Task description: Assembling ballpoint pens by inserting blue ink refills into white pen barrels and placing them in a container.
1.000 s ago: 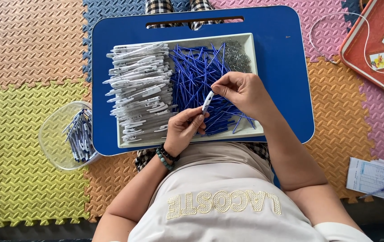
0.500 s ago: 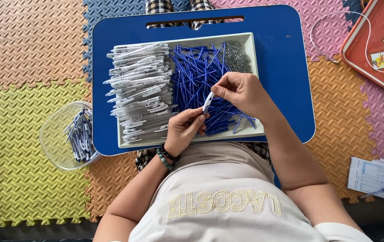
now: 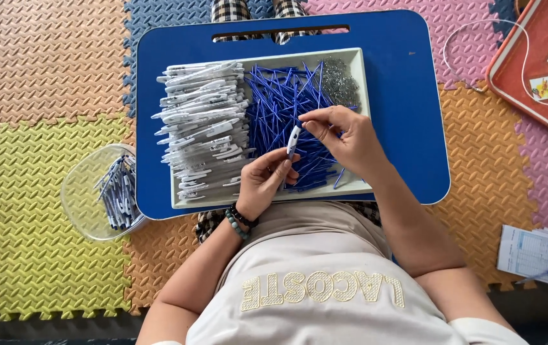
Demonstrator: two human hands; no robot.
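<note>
Little has shifted since the earlier frames: we see both hands in nearly the same spot over the tray, the white pen barrel tipped a touch more upright.

At the far left a clear plastic bowl (image 3: 88, 195) sits on the foam mat (image 3: 24, 76) with a few finished pens (image 3: 118, 191) inside. Next comes the blue lap desk (image 3: 402, 115), carrying a white tray (image 3: 358, 70). On the tray's left side lies a stack of white pen barrels (image 3: 203, 128); beside it, a heap of blue refills (image 3: 280, 102), and in the far corner what look like small metal springs (image 3: 339, 80), though they are too fine to be sure.

Our left hand (image 3: 262, 182) is closed around the lower end of one white barrel (image 3: 293, 140), thumb and fingers pinching it. Our right hand (image 3: 344, 137) meets it from the right, fingertips pinched narrow at the barrel's upper end. The barrel stands between the two hands, above the refills.

At the far right, a red tray (image 3: 542, 112) rests on the mat.
</note>
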